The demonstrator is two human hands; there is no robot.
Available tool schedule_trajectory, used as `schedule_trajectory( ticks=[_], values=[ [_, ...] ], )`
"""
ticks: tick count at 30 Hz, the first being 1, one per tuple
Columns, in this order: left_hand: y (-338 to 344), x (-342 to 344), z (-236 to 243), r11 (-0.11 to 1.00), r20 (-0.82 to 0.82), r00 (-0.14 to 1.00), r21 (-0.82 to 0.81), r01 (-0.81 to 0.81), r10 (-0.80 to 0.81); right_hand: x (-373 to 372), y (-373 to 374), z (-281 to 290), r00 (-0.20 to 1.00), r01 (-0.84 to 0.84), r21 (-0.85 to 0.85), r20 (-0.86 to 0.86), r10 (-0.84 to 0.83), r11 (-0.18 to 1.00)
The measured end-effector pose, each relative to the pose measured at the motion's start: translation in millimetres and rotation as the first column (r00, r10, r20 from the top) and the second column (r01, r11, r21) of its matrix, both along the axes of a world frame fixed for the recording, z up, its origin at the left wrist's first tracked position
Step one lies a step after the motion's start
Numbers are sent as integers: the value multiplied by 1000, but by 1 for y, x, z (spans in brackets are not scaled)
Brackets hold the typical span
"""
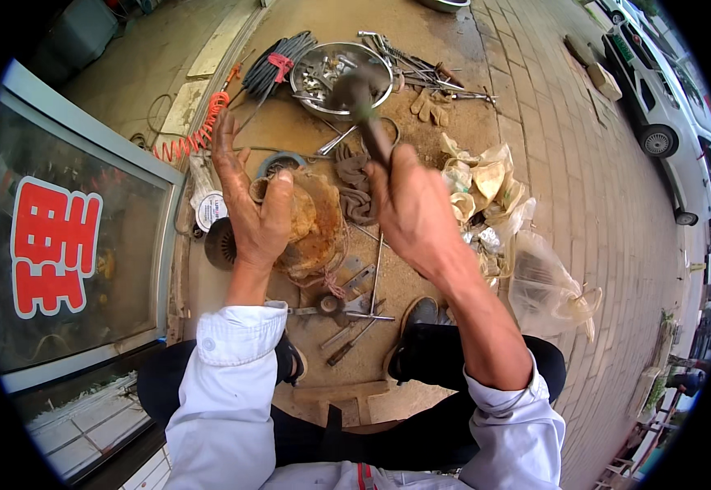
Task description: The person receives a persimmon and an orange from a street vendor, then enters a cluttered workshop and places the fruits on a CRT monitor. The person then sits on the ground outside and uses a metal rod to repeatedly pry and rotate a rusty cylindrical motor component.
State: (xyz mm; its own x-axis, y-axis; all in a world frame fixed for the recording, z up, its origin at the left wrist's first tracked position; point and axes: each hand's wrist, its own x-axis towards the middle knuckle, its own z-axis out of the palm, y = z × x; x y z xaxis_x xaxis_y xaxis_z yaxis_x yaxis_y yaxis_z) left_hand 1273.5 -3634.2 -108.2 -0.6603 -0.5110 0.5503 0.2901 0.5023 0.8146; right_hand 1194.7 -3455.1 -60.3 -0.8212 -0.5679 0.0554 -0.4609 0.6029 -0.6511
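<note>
Hands: your left hand, fingers spread, steadies the rusty part on the ground between your feet; right hand grips the raised hammer — strike squarely, clear of your thumb.

the hammer head at twelve o'clock is motion-blurred, its shape unclear. the left hand hides part of the rusty round part. contents of the metal bowl are too small to tell.
</note>
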Motion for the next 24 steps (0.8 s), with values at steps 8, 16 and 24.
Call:
schedule_trajectory(
  ticks=[8,16,24],
  values=[
    [-8,4,3,1000,-5,1000,-6,-26,26,3,-29,23,972,-235,156,27,234,959],
    [-7,1,4,1000,-31,999,-16,-13,12,-8,-34,-4,964,-264,256,88,250,930],
    [-9,5,-1,999,-2,1000,-38,-20,20,1,-33,-16,972,-234,283,50,229,930]
  ],
)
